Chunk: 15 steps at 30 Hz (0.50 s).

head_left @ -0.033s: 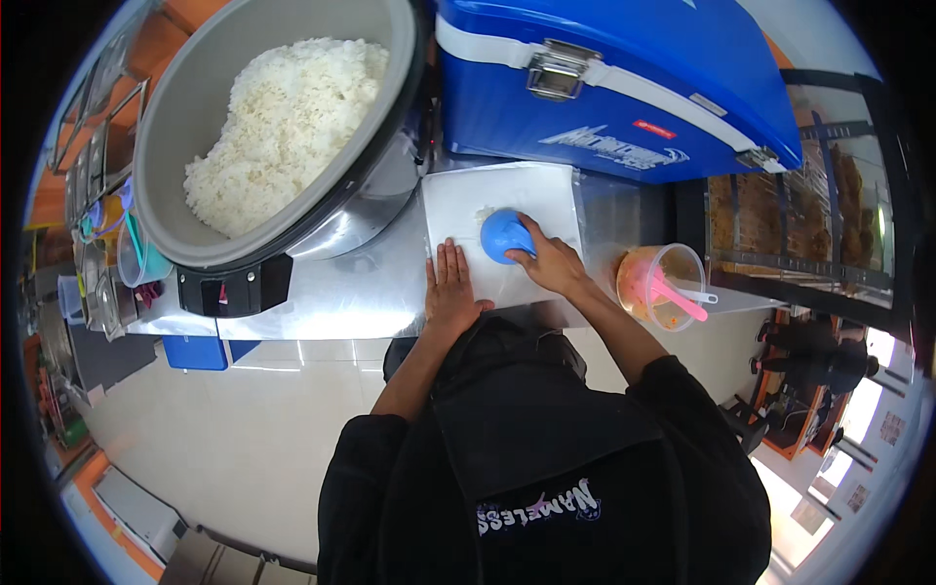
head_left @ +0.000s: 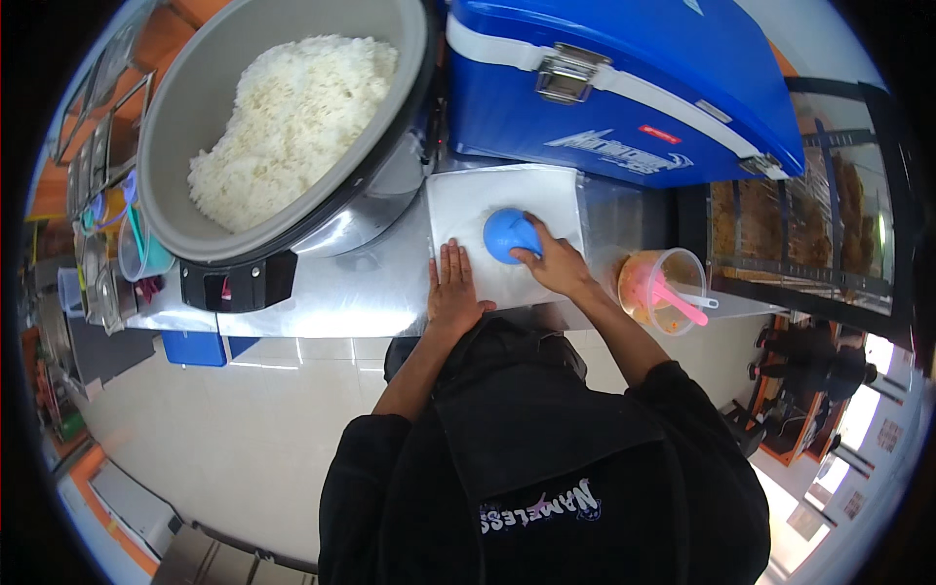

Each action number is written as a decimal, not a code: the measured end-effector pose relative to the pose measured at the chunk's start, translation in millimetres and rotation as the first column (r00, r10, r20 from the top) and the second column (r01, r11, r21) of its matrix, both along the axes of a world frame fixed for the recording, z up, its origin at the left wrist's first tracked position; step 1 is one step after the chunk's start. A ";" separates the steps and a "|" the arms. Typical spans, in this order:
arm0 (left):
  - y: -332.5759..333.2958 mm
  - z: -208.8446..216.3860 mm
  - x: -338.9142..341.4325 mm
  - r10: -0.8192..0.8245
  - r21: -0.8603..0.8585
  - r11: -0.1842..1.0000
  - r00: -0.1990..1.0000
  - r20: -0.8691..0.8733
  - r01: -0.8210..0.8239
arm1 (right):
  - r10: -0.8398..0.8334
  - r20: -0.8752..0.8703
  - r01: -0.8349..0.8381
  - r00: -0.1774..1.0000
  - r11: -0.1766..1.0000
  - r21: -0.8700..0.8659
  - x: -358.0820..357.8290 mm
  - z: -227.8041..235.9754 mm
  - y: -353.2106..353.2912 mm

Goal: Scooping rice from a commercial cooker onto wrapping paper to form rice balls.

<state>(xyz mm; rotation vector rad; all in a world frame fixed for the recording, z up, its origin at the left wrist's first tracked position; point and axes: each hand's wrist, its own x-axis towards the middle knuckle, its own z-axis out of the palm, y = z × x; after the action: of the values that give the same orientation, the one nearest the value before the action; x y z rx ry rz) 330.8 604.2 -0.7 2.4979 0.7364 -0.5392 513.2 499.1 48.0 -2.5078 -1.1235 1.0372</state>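
Note:
A small round blue bowl [head_left: 506,235] rests, seemingly upside down, on a sheet of white paper [head_left: 458,200] on the metal counter. Thumb and fingers of my right hand [head_left: 562,265] grip its right side. What lies beneath the bowl is hidden. My left hand [head_left: 454,298] lies flat, fingers stretched, over the lower left edge of the paper. To the left, a large grey-lined rice cooker [head_left: 409,58] holds a heap of white cooked rice [head_left: 297,127].
A blue cooler box [head_left: 624,97] with metal latches stands behind the paper. On the right are a clear tub [head_left: 673,292] with a pink-handled utensil [head_left: 681,302] and a black-framed glass display case [head_left: 829,195] of brown food. A turquoise container [head_left: 146,255] sits far left.
The blue bowl has settled flatter on the paper; the few white grains seen at its upper left edge are now covered. My left hand stays in place.

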 end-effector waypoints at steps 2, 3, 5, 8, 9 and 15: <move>-2.7 0.2 1.0 -0.004 -0.031 1.000 1.000 0.004 0.004 | -0.160 -0.050 0.166 0.986 0.974 0.155 5.2 20.5 2.5; -1.9 -0.6 2.8 -0.005 -0.016 1.000 1.000 0.000 0.005 | -0.153 -0.035 0.156 0.988 0.977 0.145 10.1 28.0 13.4; -5.0 -0.9 -1.5 -0.024 -0.013 1.000 1.000 -0.010 0.024 | -0.086 0.017 0.085 0.996 0.996 0.028 8.2 48.5 43.8; 0.2 9.0 4.1 -0.030 -0.002 1.000 0.999 -0.040 0.030 | 0.044 0.099 -0.029 0.994 0.989 -0.146 1.8 44.1 67.8; 0.1 12.9 5.3 -0.046 -0.017 0.999 0.996 -0.075 0.044 | 0.078 0.105 -0.056 0.991 0.978 -0.199 -2.1 39.9 63.6; 1.6 10.7 5.0 -0.055 -0.009 0.998 0.991 -0.125 0.055 | 0.083 0.131 -0.050 0.988 0.971 -0.235 -17.0 35.7 21.5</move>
<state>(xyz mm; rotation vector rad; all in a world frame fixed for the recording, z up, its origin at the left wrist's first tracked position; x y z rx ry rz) 335.8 605.8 10.0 2.5037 0.7130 -0.7219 496.2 520.6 83.8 -2.7816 -1.1956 1.0803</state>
